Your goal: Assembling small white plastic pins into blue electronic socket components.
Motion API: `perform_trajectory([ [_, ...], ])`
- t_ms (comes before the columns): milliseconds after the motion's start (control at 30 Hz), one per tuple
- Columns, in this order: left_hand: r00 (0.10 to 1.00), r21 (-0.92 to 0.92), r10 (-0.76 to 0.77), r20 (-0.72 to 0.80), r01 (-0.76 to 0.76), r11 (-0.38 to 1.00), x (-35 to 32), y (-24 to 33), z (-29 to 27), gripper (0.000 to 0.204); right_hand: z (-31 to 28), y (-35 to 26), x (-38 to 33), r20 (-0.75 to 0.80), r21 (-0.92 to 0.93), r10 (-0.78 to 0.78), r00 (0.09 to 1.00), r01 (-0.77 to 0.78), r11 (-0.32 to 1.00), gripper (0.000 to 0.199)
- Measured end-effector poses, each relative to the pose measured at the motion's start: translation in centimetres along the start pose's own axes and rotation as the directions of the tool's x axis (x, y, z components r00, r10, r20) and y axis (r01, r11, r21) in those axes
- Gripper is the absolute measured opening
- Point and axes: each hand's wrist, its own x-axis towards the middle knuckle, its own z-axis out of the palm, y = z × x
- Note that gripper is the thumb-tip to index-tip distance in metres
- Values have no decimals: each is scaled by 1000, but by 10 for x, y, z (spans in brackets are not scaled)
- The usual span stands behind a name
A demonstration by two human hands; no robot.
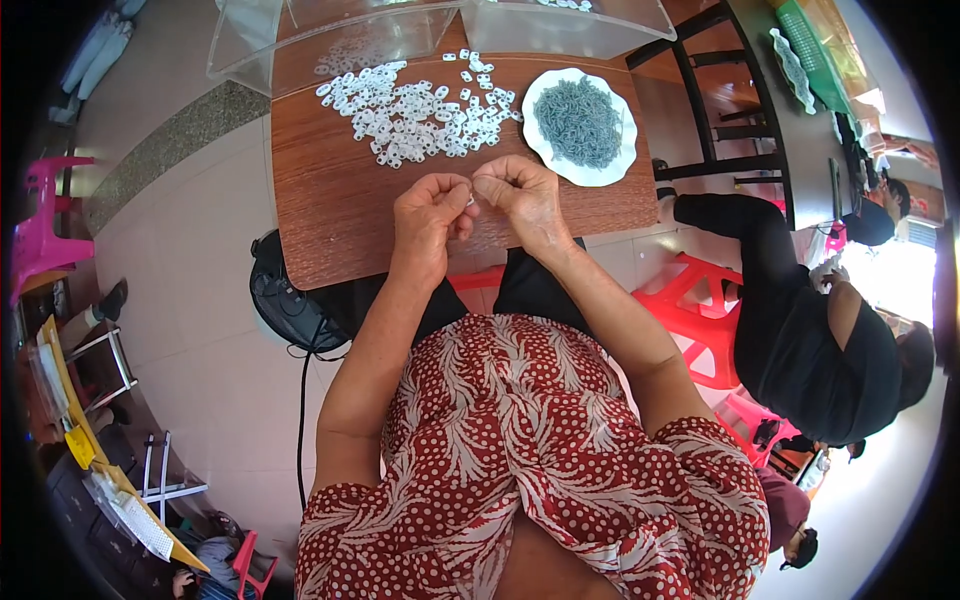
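Observation:
My left hand (432, 217) and my right hand (527, 203) meet over the near half of the table, fingertips almost touching. Between the thumb and forefinger of the left is a small white plastic piece (470, 201), mostly covered by the fingers. The right thumb and forefinger are pinched together beside it; whatever they grip is too small to make out. Just beyond my hands lies a loose heap of small white plastic pieces with holes (402, 122). To its right, a white wavy-rimmed plate (592, 179) holds a mound of thin, short grey pieces (577, 122).
Clear plastic bins (560, 32) stand along the far side of the brown wooden table (335, 220). A black bag (290, 295) sits by the table's left corner. To the right are red stools (695, 305) and a seated person in black (800, 350).

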Motion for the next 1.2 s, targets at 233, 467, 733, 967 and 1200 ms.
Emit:
perform_trajectory([
  [233,998,54,46,48,-48,997,-16,7,-4,17,-6,-13,-14,23,92,69,997,-70,993,6],
  [467,997,27,51,56,-53,998,-22,6,-6,14,3,-26,-25,43,14,-91,995,91,996,5],
  [733,996,78,76,37,-79,994,-32,13,2,10,5,-26,-29,48,29,-147,988,146,989,6],
  [967,991,108,130,4,-130,986,-37,16,10,7,7,-28,-32,47,95,-76,996,71,993,6],
  [1200,990,98,142,0,-141,985,-37,15,10,5,8,-27,-31,48,31,-132,990,131,991,7],
])
